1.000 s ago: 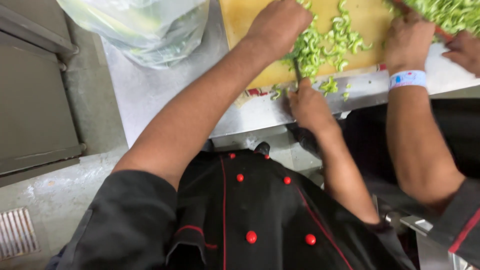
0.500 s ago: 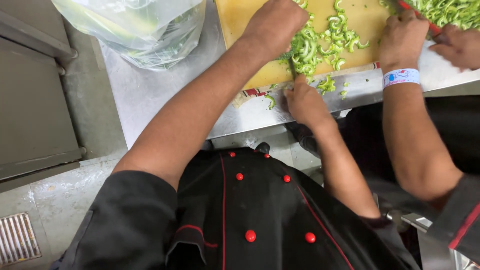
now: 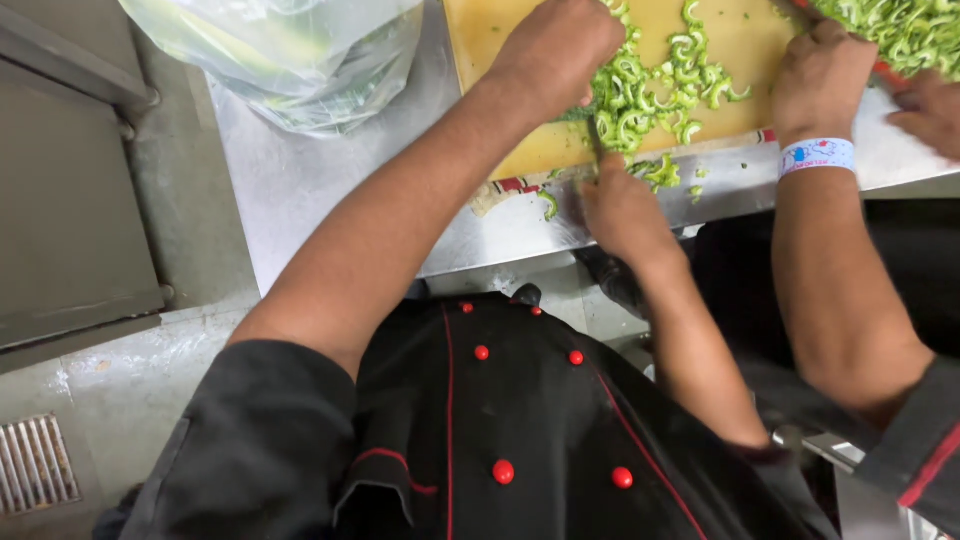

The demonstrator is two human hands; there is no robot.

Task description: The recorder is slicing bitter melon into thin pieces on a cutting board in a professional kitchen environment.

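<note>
My left hand (image 3: 555, 50) rests knuckles-up on a yellow cutting board (image 3: 500, 40), fingers curled over a heap of sliced green vegetable (image 3: 650, 85). My right hand (image 3: 622, 210) is at the board's near edge, closed around the handle of a knife (image 3: 598, 135). Its thin dark blade points into the green slices just beside my left hand. A few green pieces (image 3: 549, 203) lie on the steel counter (image 3: 300, 200) below the board. I wear a black jacket with red buttons (image 3: 500, 420).
A co-worker's arm with a white wristband (image 3: 818, 155) reaches in from the right, hand (image 3: 820, 75) by a red-rimmed pile of cut greens (image 3: 900, 30). A clear plastic bag of green vegetables (image 3: 290, 50) sits at the counter's left. A floor drain grate (image 3: 35, 465) is at lower left.
My hands stay at the board with the knife working in nearly the same spot. The co-worker's far hand has shifted slightly at the right edge.
</note>
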